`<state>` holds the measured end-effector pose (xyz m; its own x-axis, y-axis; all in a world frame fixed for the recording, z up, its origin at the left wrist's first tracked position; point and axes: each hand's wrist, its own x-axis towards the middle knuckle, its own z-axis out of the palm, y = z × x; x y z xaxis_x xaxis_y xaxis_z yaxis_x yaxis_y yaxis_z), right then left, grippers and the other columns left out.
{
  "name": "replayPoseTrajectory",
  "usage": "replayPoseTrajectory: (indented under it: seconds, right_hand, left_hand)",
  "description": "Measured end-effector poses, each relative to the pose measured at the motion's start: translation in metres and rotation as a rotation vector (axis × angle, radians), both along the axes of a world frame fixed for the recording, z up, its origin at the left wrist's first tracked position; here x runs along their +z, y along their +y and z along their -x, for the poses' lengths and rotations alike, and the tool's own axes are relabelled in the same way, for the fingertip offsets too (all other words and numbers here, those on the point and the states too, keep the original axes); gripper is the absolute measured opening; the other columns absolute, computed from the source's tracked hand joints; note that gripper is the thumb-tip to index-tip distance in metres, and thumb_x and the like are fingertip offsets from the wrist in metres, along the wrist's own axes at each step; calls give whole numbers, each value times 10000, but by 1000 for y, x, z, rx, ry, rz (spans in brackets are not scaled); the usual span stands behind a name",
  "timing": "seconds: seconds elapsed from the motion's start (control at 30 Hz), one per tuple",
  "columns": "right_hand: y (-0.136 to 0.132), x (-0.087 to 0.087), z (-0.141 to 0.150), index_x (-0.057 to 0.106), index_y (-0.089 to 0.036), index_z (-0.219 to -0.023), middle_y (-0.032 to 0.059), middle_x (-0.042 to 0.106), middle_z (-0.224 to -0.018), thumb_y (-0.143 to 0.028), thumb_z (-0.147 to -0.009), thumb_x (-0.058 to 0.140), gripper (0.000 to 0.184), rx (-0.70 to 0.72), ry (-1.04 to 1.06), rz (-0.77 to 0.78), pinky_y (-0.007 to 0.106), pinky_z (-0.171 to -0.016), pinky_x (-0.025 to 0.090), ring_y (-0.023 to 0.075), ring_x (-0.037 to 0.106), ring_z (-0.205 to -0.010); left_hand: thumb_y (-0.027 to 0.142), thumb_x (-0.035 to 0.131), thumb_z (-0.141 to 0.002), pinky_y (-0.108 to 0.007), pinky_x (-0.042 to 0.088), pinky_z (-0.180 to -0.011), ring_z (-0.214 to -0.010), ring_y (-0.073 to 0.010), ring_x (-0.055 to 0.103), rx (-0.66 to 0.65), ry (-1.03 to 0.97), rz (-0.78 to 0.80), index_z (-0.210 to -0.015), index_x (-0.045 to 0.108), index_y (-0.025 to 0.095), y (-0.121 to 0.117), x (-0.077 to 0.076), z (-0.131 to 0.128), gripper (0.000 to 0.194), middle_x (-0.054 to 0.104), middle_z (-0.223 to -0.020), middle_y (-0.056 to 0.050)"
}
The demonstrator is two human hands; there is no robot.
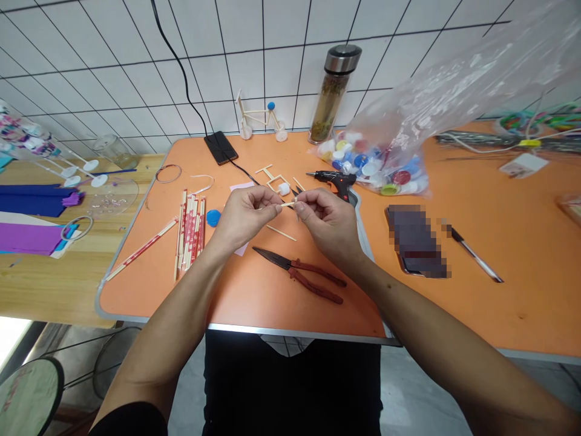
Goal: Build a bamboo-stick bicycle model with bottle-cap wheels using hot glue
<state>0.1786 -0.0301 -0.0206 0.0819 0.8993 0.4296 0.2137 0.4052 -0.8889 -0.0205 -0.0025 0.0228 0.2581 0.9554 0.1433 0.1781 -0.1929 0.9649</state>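
My left hand (245,213) and my right hand (330,221) meet over the orange table, fingertips pinched. Between them runs a short thin wooden stick (287,204), gripped at both ends. Just behind the fingers lies a small frame of glued sticks (275,181) with a white bottle cap (284,189) on it. A loose stick (282,232) rests below the hands. Nearer to me are long-nose pliers (295,269) with red handles. To the left of my left hand are a blue cap (213,218) and several paper-wrapped chopsticks (190,233).
At the wall stand a stick bicycle model (261,116) and a tea bottle (333,97). A black glue gun (333,178) lies beside a plastic bag of bottle caps (376,163). Phones (221,148), a pen (476,254) and coloured paper (31,238) lie around.
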Motion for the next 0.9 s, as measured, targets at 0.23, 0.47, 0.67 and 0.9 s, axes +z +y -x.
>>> replayPoseTrajectory:
  seconds: [0.23,0.47,0.67,0.9]
  right_hand:
    - [-1,0,4,751,-223,-916,32,765,-885,-330,-981,728,128,-33,-10,-6,320,-680,552,157,636,-713]
    - [6,2,-2,726,-230,-967,8,699,-832,-404,-993,773,182,-111,100,7,309,-659,516,153,601,-702]
    - [10,0,1,696,-238,-997,7,696,-868,-515,-986,812,300,-139,197,-16,303,-664,531,151,623,-725]
    - [10,-3,5,702,-253,-1001,35,749,-949,-561,-1019,766,315,-135,102,-31,357,-787,618,190,695,-829]
  left_hand:
    - [259,889,-781,-290,504,-726,-754,-145,644,-46,-62,25,-917,837,208,1,-1,0,155,773,-848,-19]
    - [475,958,-851,-296,592,-814,-904,-170,745,233,-410,54,-1154,805,272,8,-2,2,396,834,-1123,-53]
    - [248,996,-690,-246,588,-771,-772,-112,747,206,-700,296,-1017,779,219,-1,-19,-22,394,824,-914,11]
    - [217,1009,-782,-249,615,-837,-832,-123,815,105,-778,446,-995,795,166,-19,-20,-46,306,867,-957,-28]
